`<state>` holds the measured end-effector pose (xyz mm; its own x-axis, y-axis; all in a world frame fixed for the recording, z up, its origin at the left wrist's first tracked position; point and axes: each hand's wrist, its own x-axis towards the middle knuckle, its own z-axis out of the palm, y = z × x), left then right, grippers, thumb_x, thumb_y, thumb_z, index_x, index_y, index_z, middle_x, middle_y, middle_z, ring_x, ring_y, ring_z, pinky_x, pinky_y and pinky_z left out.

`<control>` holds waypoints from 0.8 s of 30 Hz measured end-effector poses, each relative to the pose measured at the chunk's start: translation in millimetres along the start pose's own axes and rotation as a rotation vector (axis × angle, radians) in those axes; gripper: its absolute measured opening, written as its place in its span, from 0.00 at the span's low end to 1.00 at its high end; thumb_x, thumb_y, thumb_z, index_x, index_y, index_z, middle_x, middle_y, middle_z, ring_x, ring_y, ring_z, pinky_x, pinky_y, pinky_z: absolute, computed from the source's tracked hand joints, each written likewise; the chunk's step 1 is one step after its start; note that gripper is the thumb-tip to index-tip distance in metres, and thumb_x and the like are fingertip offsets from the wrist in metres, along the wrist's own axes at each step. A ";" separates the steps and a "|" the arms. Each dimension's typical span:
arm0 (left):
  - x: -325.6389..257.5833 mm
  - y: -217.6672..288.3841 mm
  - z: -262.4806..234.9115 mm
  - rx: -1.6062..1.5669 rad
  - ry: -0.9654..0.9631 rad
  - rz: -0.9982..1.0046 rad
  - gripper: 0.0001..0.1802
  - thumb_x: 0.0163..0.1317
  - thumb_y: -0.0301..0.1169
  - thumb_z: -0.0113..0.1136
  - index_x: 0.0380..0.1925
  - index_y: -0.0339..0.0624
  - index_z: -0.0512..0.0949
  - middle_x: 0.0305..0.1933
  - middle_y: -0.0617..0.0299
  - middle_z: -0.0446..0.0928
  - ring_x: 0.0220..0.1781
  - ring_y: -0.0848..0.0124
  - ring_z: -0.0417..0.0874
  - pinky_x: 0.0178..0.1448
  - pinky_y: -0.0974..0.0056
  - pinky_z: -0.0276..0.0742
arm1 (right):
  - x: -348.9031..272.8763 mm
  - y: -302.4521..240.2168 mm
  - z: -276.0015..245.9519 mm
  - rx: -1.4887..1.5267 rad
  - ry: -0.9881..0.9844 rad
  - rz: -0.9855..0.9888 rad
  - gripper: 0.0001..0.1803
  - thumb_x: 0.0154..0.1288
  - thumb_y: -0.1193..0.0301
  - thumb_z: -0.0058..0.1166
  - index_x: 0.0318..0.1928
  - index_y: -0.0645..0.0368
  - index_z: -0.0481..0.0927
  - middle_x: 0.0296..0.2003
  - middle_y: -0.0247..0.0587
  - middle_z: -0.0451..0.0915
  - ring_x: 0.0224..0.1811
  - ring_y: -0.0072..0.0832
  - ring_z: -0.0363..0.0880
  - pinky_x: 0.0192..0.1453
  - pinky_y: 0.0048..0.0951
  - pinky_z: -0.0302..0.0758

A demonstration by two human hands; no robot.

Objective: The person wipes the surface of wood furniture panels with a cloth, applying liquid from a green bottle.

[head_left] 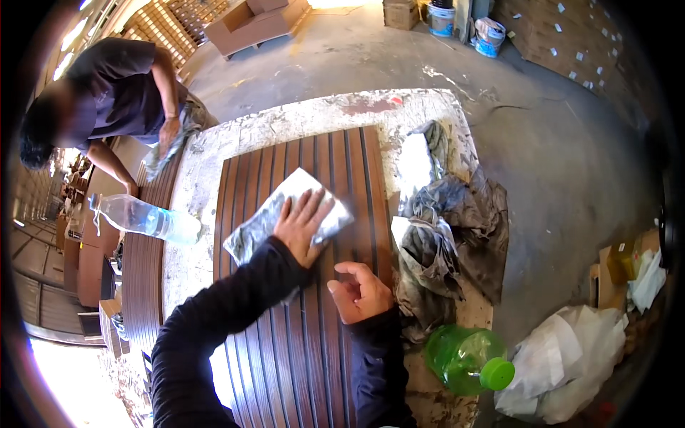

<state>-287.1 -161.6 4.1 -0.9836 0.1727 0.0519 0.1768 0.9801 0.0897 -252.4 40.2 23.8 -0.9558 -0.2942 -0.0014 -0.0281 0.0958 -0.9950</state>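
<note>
A dark brown grooved wooden panel point(321, 357) lies on the worktable in front of me. My left hand point(303, 222) rests flat on a white, grey-stained cloth point(260, 227), pressing it against the panel's ribs, fingers extended. Just right of it, above the panel's right side, my right hand point(362, 292) is curled with its fingers folded in. Nothing shows inside that hand, which is apart from the cloth.
Dirty rags point(446, 235) are heaped along the table's point(250, 118) right side, with a green bottle point(467, 360) nearer me. A clear bottle point(146, 217) lies at the left. Beyond it a person point(118, 89) wipes another brown panel point(146, 278). A white plastic bag point(560, 364) sits at lower right.
</note>
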 end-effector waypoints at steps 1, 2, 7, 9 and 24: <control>13.3 -7.6 -5.4 0.061 -0.046 -0.008 0.38 0.60 0.45 0.52 0.70 0.52 0.53 0.73 0.51 0.51 0.75 0.51 0.49 0.74 0.42 0.43 | -1.6 -0.2 0.5 -0.005 -0.002 0.009 0.15 0.55 0.67 0.61 0.43 0.58 0.78 0.23 0.37 0.77 0.22 0.24 0.75 0.30 0.24 0.72; 27.5 -24.9 -4.7 0.051 0.010 -0.070 0.38 0.61 0.44 0.52 0.69 0.52 0.53 0.73 0.51 0.51 0.75 0.51 0.49 0.74 0.42 0.42 | -2.6 -2.1 2.5 -0.005 -0.015 0.015 0.15 0.55 0.67 0.61 0.43 0.58 0.78 0.23 0.37 0.78 0.23 0.24 0.75 0.30 0.25 0.73; 79.2 -57.3 14.3 0.076 0.185 -0.303 0.37 0.61 0.44 0.50 0.70 0.52 0.53 0.73 0.51 0.51 0.74 0.50 0.51 0.72 0.40 0.42 | -1.3 4.1 7.0 0.030 0.029 -0.112 0.13 0.58 0.68 0.60 0.41 0.60 0.77 0.22 0.36 0.75 0.19 0.21 0.71 0.26 0.22 0.70; 53.9 -13.0 22.5 0.087 0.040 -0.083 0.40 0.59 0.45 0.52 0.70 0.52 0.51 0.74 0.50 0.49 0.74 0.49 0.51 0.72 0.39 0.43 | 0.2 0.5 1.0 0.056 0.126 -0.136 0.11 0.59 0.67 0.60 0.39 0.59 0.78 0.22 0.35 0.75 0.19 0.21 0.71 0.25 0.22 0.68; 108.3 30.0 18.8 0.022 0.090 -0.005 0.38 0.60 0.52 0.50 0.69 0.56 0.55 0.74 0.52 0.51 0.74 0.50 0.50 0.72 0.38 0.45 | -0.9 1.4 -1.6 -0.040 0.290 -0.170 0.10 0.60 0.64 0.59 0.32 0.58 0.78 0.20 0.37 0.76 0.19 0.25 0.73 0.24 0.26 0.68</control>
<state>-389.0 -111.7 -6.3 -0.9772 0.1590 0.1410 0.1699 0.9831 0.0686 -252.1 42.1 22.6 -0.9798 -0.0266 0.1981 -0.1999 0.1072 -0.9739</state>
